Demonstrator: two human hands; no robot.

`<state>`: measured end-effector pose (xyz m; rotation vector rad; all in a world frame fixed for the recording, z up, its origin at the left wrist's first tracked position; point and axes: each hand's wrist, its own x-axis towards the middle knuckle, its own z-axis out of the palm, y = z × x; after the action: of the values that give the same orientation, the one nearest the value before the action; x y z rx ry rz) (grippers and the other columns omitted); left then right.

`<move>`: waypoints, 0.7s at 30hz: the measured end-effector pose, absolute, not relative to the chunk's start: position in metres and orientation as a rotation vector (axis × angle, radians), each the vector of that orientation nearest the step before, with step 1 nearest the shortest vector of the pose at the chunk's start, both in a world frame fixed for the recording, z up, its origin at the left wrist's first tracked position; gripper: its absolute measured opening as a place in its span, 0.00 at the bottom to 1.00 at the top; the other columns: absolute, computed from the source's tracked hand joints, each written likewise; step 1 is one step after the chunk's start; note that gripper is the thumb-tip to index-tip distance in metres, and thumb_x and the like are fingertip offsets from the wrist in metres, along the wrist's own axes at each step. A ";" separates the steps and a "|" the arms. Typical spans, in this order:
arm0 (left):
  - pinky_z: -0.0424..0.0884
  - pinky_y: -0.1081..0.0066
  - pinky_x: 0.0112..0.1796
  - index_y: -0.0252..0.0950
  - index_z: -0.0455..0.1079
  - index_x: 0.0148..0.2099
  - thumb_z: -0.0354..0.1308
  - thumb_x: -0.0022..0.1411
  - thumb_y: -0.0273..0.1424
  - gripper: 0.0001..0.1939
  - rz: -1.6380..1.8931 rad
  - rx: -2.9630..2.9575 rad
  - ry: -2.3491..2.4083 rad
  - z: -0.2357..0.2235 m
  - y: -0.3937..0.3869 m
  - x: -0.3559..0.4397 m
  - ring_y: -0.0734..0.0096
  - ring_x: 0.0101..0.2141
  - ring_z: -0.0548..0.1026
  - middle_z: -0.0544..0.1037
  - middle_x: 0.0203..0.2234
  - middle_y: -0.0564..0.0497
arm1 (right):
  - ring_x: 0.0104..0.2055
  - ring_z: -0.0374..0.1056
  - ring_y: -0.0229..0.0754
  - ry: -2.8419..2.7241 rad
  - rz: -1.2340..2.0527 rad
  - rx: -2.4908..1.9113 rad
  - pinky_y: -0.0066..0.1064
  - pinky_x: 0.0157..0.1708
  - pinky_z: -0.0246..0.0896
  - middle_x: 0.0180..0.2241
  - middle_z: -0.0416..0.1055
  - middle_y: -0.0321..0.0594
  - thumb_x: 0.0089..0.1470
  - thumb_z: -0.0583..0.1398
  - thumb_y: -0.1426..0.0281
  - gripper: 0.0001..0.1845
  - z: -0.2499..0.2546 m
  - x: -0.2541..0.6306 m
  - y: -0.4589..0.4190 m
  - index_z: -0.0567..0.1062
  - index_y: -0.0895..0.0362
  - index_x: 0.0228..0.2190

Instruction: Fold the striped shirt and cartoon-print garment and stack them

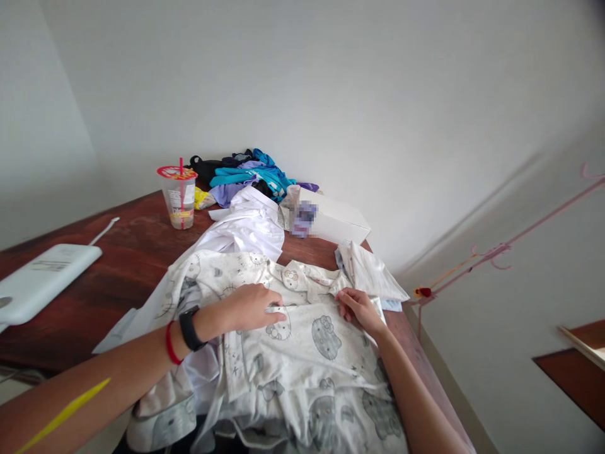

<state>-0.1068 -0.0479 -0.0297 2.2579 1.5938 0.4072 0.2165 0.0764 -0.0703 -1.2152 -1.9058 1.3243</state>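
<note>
Spread over the near part of the table is a white pajama shirt (326,337) with grey cartoon cat prints. Its collar faces away from me, and its lower end hangs toward my lap. My left hand (255,308) has curled fingers closed on the fabric at the middle of the chest. At the right side by the collar, my right hand (357,309) pinches the cloth between thumb and fingers. A crease runs across the shirt between both hands. One sleeve (163,413) droops at the lower left. White clothing (246,224) lies partly under the shirt.
A heap of blue, purple and black clothes (255,173) sits by the wall, beside a white box (335,217). Folded cloth (371,271) lies right of the collar. A plastic cup (179,198) with a straw and a white power bank (51,277) stand left. A pink rack (491,252) is right.
</note>
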 end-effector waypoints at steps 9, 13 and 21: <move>0.72 0.64 0.38 0.42 0.78 0.52 0.56 0.67 0.44 0.18 0.303 2.281 1.605 -0.030 -0.050 -0.106 0.50 0.39 0.82 0.84 0.37 0.43 | 0.17 0.60 0.34 -1.907 1.349 -1.203 0.27 0.18 0.49 0.19 0.70 0.33 0.59 0.60 0.46 0.24 -0.070 0.217 0.077 0.73 0.55 0.30; 0.72 0.64 0.40 0.43 0.77 0.54 0.56 0.68 0.45 0.19 0.262 2.288 1.600 -0.027 -0.050 -0.105 0.50 0.40 0.82 0.84 0.38 0.44 | 0.17 0.61 0.35 -1.924 1.343 -1.214 0.26 0.18 0.49 0.19 0.71 0.34 0.58 0.61 0.46 0.24 -0.066 0.217 0.075 0.74 0.55 0.29; 0.70 0.68 0.39 0.44 0.76 0.55 0.53 0.69 0.48 0.21 0.227 2.266 1.572 -0.024 -0.047 -0.107 0.56 0.39 0.82 0.84 0.38 0.47 | 0.19 0.61 0.35 -1.977 1.387 -1.188 0.27 0.19 0.51 0.20 0.71 0.34 0.59 0.61 0.48 0.23 -0.063 0.217 0.074 0.76 0.57 0.32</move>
<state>-0.1069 -0.0470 -0.0241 2.2659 1.5721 0.2269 0.2173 0.0744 -0.0628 -1.1880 -1.9773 1.3865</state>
